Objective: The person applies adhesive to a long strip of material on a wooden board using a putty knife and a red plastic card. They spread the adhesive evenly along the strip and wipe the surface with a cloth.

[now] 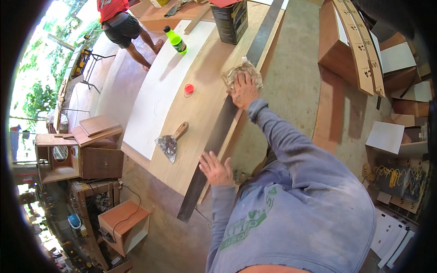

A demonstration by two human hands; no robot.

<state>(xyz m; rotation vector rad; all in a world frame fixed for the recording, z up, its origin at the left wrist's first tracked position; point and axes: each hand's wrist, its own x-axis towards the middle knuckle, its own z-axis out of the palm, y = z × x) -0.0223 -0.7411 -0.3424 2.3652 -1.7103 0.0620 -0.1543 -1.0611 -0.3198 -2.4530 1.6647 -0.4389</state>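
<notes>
My right hand point(244, 90) presses a crumpled brown wad, paper or cloth point(253, 72), onto a long dark strip point(222, 119) along the edge of a light wood panel point(196, 119). Nearer me, my left hand point(216, 169) is at the strip, palm down, fingers apart and holding nothing; contact is unclear. A putty knife with a wooden handle point(170, 143) lies on the panel, left of my left hand. Beyond it is a small red cap or lid point(189, 89). A bright green bottle point(177, 41) stands on the white panel point(153, 92). A dark metal can point(230, 22) stands beyond my right hand.
At upper left a person in red point(117, 24) stands beyond the panels. Wooden box parts point(102, 162) are stacked at left, and a small cabinet point(123, 223) sits on the floor. Long boards point(358, 51) and cabinet pieces point(385, 136) occupy the right.
</notes>
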